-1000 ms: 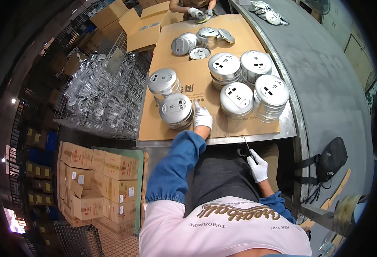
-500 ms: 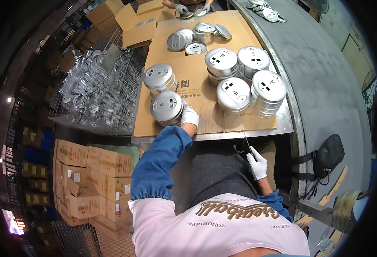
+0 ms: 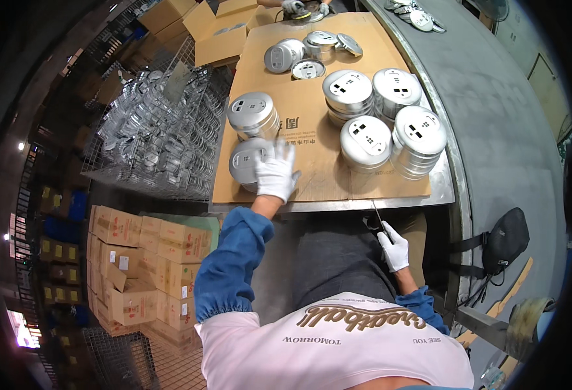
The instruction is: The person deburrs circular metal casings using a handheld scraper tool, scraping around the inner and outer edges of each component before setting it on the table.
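Observation:
My left hand [image 3: 277, 174], in a white glove, is open with fingers spread over the right side of the near left stack of round silver metal covers [image 3: 245, 166]. Whether it touches the top cover cannot be made out. Behind stands another stack of covers [image 3: 252, 112]. Low beside my lap, my right hand [image 3: 394, 249], also gloved, is closed round a thin metal tool [image 3: 377, 213] with a dark handle; its slender shaft points up to the table's front edge. Taller stacks of the same covers [image 3: 366, 138] stand on the right.
Brown cardboard [image 3: 318, 169] covers the table. Farther back lie more covers [image 3: 308, 69], and a co-worker's gloved hands [image 3: 293, 8] work on one. A wire basket of metal parts [image 3: 162, 130] and cartons [image 3: 149, 260] stand left; a black bag [image 3: 507, 240] lies right.
My left hand has left the side of the near left stack and risen over its right part, its fingers now spreading. My right hand keeps its hold on the tool.

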Available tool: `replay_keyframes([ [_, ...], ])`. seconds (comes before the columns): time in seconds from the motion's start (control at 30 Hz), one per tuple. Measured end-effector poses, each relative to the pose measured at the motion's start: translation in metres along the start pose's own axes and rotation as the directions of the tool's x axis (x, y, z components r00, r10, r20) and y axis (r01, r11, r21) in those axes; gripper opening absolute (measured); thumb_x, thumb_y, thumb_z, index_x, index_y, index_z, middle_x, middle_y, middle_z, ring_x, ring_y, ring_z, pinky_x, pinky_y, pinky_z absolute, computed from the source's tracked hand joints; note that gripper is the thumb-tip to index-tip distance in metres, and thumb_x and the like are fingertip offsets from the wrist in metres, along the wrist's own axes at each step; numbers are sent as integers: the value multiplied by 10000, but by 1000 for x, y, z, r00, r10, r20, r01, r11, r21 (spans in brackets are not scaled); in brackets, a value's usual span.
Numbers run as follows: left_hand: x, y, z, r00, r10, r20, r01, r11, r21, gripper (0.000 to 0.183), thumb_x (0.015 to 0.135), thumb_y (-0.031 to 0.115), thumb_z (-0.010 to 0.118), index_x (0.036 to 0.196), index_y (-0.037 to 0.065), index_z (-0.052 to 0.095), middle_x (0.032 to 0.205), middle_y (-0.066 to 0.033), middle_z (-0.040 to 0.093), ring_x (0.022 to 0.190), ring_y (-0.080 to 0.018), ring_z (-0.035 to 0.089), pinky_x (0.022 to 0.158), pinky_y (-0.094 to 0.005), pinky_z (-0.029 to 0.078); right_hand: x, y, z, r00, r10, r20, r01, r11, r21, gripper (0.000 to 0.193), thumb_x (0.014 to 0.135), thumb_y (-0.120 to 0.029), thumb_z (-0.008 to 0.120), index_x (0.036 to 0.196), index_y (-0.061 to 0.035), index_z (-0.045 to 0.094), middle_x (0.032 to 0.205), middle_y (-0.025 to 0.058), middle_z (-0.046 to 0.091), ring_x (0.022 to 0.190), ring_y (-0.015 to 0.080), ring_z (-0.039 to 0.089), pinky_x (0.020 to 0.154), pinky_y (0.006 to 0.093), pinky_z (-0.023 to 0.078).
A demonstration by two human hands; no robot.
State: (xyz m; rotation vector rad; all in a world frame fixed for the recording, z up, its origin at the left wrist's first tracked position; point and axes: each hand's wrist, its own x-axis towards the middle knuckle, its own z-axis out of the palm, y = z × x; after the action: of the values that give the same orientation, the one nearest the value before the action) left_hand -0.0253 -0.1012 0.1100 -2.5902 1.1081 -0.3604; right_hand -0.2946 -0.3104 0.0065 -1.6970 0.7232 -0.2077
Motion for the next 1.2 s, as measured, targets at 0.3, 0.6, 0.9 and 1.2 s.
replay_keyframes([
  [0.3,0,-92,14,425,-737,526,894,248,-374,1223,501,671,728,1423,70,196,1390,-226,335,1249,-348,397,979,-398,392,0,-3,6,999,-12,34,12,1000,25,387,813,-119,635,1180,-15,569,995,85,672,826,61,584,743,221,468],
  [0.6,1,-92,12,501,-704,504,858,324,-400,1195,422,546,832,1385,72,306,1286,-214,453,1180,-326,464,925,-395,436,-1,-1,7,999,-11,34,10,1000,18,383,817,-116,630,1179,-7,568,1029,94,663,885,80,594,775,217,462],
  [0.9,-20,-114,34,469,-763,445,862,285,-420,1032,474,500,829,1337,126,404,1266,-176,460,1182,-335,436,927,-425,420,0,7,10,998,-41,38,40,999,29,379,829,-101,618,1191,-5,564,763,-41,595,608,12,455,521,192,393],
  [1.2,-12,-49,-34,753,-593,285,652,728,-209,1053,545,633,716,1409,226,272,1471,-142,138,1322,-445,151,960,-612,298,0,6,7,996,-83,43,85,995,-58,389,818,-141,625,1180,-9,566,983,100,663,836,88,596,739,230,468],
])
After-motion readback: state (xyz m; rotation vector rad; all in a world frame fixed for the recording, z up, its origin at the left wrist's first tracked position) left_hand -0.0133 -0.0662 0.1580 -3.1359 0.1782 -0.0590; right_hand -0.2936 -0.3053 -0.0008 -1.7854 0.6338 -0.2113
